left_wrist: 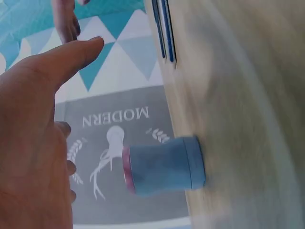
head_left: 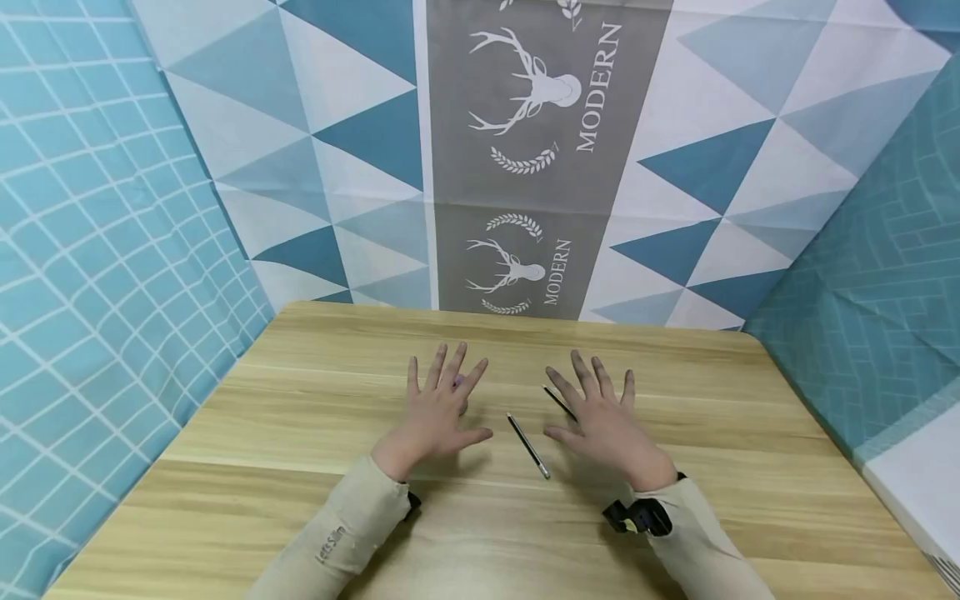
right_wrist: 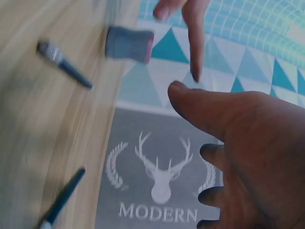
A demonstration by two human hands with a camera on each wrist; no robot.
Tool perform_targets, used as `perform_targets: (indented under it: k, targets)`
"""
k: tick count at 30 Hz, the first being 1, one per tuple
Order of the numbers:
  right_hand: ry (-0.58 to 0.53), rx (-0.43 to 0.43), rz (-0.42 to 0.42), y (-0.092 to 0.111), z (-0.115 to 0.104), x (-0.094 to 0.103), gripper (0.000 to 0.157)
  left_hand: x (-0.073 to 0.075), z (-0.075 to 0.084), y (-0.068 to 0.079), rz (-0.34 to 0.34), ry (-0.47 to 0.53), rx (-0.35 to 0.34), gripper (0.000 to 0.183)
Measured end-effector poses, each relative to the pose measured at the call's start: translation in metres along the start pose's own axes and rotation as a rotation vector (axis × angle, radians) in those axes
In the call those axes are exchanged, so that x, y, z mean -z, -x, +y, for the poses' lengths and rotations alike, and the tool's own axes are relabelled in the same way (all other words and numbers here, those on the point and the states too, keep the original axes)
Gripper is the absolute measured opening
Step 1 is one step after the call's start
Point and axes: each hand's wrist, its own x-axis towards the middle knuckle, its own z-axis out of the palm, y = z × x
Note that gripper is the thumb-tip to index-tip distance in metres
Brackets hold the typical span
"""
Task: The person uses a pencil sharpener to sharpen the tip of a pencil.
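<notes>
1 pencil (head_left: pixel 528 446) btwn L grip (head_left: pixel 432 418) & R grip (head_left: pixel 607 427); 2nd pencil (head_left: pixel 559 402) by R.

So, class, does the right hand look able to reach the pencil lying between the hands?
Likely yes: the right hand is spread and empty, and nothing shows blocking its way to that pencil.

head: bright, even, mostly crisp; soft shadows beside both sleeves (head_left: pixel 348 521) on wooden tabletop (head_left: pixel 487 550), pale sheen front centre | left wrist: dimmer, hazy, bluish; curved glare streak down tabletop, pencils (left_wrist: pixel 169 33) soft | right wrist: upper pencil (right_wrist: pixel 71 71) blurred, right hand (right_wrist: pixel 264 148) in shade, grid-patterned cloth (right_wrist: pixel 267 16) washed out upper right | source direction unclear
</notes>
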Motion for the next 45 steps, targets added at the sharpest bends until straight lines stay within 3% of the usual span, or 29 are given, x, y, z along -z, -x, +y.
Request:
perform_targets:
  k: [5,10,20,29,45]
  targets:
    - [-0.015,0.076,0.009,-0.002,-0.014,-0.004,0.071,0.002,-0.018,-0.003,0.101,0.058,0.017,0.099]
    - [-0.019,0.077,-0.042,-0.004,-0.021,-0.016,0.063,0.001,-0.035,-0.005,0.18,0.145,0.026,0.098]
    - [-0.01,0.052,-0.189,-0.005,-0.019,-0.039,0.049,-0.011,-0.048,-0.007,0.047,0.293,0.107,0.086]
    - [-0.029,0.063,-0.205,-0.002,-0.02,-0.045,0.03,-0.018,-0.052,-0.01,-0.03,0.375,0.112,0.062]
    - [0.008,0.072,-0.184,-0.005,-0.018,-0.052,0.018,-0.018,-0.05,-0.014,0.003,0.519,0.149,0.052]
